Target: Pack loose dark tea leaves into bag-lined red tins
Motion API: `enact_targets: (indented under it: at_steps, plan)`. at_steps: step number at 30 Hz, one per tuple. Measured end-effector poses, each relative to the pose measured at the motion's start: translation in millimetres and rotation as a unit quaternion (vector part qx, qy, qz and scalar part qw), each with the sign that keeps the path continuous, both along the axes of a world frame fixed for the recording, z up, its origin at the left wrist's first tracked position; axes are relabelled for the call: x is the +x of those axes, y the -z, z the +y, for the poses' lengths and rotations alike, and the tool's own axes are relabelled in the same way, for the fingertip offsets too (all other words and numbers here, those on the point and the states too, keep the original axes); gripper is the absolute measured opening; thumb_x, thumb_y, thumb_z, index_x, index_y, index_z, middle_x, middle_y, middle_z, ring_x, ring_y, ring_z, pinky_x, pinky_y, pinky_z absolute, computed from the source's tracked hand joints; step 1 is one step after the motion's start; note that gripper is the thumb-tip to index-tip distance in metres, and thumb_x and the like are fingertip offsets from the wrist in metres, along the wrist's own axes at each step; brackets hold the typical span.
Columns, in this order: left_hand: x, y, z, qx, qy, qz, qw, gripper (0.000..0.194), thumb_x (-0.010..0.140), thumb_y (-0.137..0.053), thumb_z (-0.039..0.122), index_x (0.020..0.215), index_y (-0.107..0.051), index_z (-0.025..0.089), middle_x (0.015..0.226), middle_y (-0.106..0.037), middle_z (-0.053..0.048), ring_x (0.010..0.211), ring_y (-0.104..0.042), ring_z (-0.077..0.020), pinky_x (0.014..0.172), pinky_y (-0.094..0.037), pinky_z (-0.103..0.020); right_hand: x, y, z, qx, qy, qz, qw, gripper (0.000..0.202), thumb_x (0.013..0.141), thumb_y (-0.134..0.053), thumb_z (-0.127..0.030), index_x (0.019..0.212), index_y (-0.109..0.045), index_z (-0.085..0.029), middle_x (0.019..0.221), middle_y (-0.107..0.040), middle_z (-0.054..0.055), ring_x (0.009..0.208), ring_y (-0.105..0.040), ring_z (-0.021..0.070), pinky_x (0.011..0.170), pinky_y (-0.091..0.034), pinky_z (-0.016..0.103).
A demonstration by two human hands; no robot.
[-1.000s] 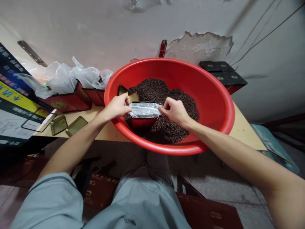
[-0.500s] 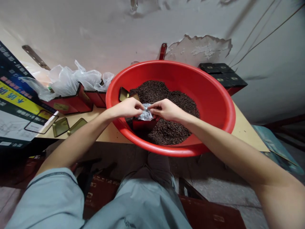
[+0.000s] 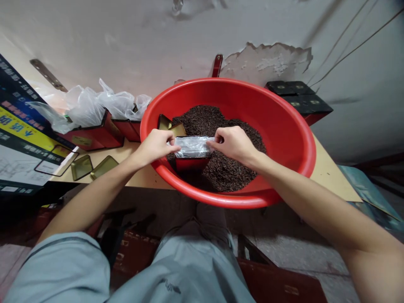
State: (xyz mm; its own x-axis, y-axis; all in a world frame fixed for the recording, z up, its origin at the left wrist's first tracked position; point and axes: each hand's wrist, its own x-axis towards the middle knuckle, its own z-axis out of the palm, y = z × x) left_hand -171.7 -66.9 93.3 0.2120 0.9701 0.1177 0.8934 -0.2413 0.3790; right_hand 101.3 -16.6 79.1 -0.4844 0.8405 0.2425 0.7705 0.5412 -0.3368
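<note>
A clear plastic bag (image 3: 193,146) is drawn flat across the mouth of a red tin (image 3: 192,163). At its left end my left hand (image 3: 159,145) pinches the plastic between thumb and fingers. My right hand (image 3: 234,143) grips the opposite end the same way, fingers curled. The tin stands in a big red basin (image 3: 285,145), on dark, thin, dry leaves that look like loose tea (image 3: 232,174). Two gold-coloured tin lids (image 3: 177,129) lean inside the basin just behind my left hand.
Red tins (image 3: 94,136) with plastic bags (image 3: 86,105) bunched out of their tops stand at the left. Two lids (image 3: 104,166) lie on the wooden table (image 3: 142,174). Black-topped tins (image 3: 298,99) are at the back right. A printed box (image 3: 22,139) borders the left.
My hands have moved apart, left and right. The plastic, crumpled between them before, is now stretched flat over the tin's mouth.
</note>
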Motion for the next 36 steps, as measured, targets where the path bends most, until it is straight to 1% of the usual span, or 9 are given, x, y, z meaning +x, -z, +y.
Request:
enact_targets:
  at_steps: [5, 9, 11, 15, 19, 23, 28, 33, 36]
  plan:
    - [-11, -4.7, 3, 0.0, 0.047, -0.039, 0.998, 0.057, 0.073, -0.088, 0.043, 0.118, -0.068, 0.016, 0.113, -0.076, -0.011, 0.097, -0.071, -0.0245, 0.084, -0.053, -0.033, 14, -3.5, 12, -0.034, -0.095, 0.041, 0.994, 0.053, 0.071, -0.092, -0.035, 0.119, -0.076, -0.019, 0.117, -0.073, 0.011, 0.086, -0.068, 0.0213, 0.079, -0.054, 0.034]
    - [-11, 3.0, 5, -0.016, 0.104, -0.011, 0.994, 0.02, 0.08, -0.08, 0.03, 0.093, -0.074, 0.016, 0.089, -0.075, -0.005, 0.08, -0.069, -0.0191, 0.078, -0.052, -0.029, 16, -1.7, 16, -0.06, -0.121, 0.014, 0.991, 0.011, 0.082, -0.079, -0.024, 0.092, -0.082, -0.019, 0.085, -0.075, 0.006, 0.078, -0.068, 0.0197, 0.078, -0.053, 0.033]
    - [-15, 5.7, 2, 0.022, 0.12, -0.014, 0.992, 0.008, 0.083, -0.074, 0.024, 0.083, -0.073, 0.017, 0.082, -0.072, -0.003, 0.073, -0.066, -0.016, 0.073, -0.052, -0.028, 22, 1.1, 13, -0.037, -0.129, 0.034, 0.99, 0.008, 0.085, -0.073, -0.018, 0.086, -0.081, -0.019, 0.083, -0.073, 0.005, 0.074, -0.066, 0.018, 0.075, -0.053, 0.033]
    - [-26, 3.1, -13, 0.153, 0.197, 0.013, 0.968, 0.016, 0.091, -0.062, 0.016, 0.077, -0.07, 0.019, 0.111, -0.074, -0.009, 0.095, -0.066, -0.0195, 0.082, -0.056, -0.032, 37, 3.6, 0, 0.073, -0.201, 0.055, 0.975, 0.026, 0.089, -0.059, -0.008, 0.085, -0.08, -0.023, 0.108, -0.071, 0.009, 0.094, -0.067, 0.0204, 0.077, -0.056, 0.034]
    - [-27, -4.3, -22, 0.194, 0.266, 0.129, 0.936, 0.02, 0.092, -0.059, 0.01, 0.082, -0.072, 0.022, 0.132, -0.074, -0.008, 0.117, -0.061, -0.0245, 0.098, -0.054, -0.04, 43, -4.5, -8, 0.162, -0.236, -0.053, 0.957, 0.03, 0.091, -0.058, -0.006, 0.097, -0.08, -0.025, 0.138, -0.066, 0.009, 0.119, -0.06, 0.0278, 0.071, -0.057, 0.034]
    - [-23, -8.3, -22, 0.196, 0.251, 0.234, 0.919, 0.02, 0.094, -0.059, 0.012, 0.095, -0.076, 0.02, 0.138, -0.07, -0.013, 0.11, -0.066, -0.0263, 0.087, -0.054, -0.039, 40, -11.7, -8, 0.164, -0.238, -0.181, 0.94, 0.038, 0.091, -0.058, -0.004, 0.117, -0.078, -0.024, 0.138, -0.067, 0.012, 0.106, -0.066, 0.0252, 0.061, -0.052, 0.029]
    - [-21, -13.0, -25, 0.161, 0.176, 0.272, 0.932, 0.024, 0.098, -0.059, 0.025, 0.112, -0.076, 0.016, 0.121, -0.074, -0.015, 0.101, -0.071, -0.0272, 0.08, -0.056, -0.036, 40, -8.4, -4, 0.142, -0.208, -0.19, 0.949, 0.031, 0.097, -0.053, -0.009, 0.117, -0.076, -0.016, 0.127, -0.071, 0.012, 0.09, -0.071, 0.0194, 0.063, -0.052, 0.029]
    - [-24, -9.2, -24, 0.108, 0.076, 0.17, 0.977, 0.047, 0.091, -0.071, 0.042, 0.129, -0.071, 0.015, 0.122, -0.07, -0.013, 0.1, -0.071, -0.028, 0.083, -0.059, -0.036, 40, -8.9, -7, 0.113, -0.261, -0.167, 0.944, 0.045, 0.089, -0.06, -0.005, 0.119, -0.079, -0.032, 0.144, -0.063, 0.006, 0.099, -0.07, 0.0176, 0.065, -0.052, 0.026]
    - [-25, -2.5, -16, 0.108, 0.058, 0.068, 0.99, 0.051, 0.087, -0.073, 0.04, 0.131, -0.071, 0.014, 0.117, -0.071, -0.011, 0.094, -0.071, -0.0241, 0.091, -0.059, -0.038, 36, -10.0, -11, 0.126, -0.231, -0.179, 0.948, 0.049, 0.091, -0.059, -0.007, 0.131, -0.075, -0.031, 0.152, -0.057, 0.01, 0.105, -0.069, 0.0206, 0.058, -0.048, 0.025]
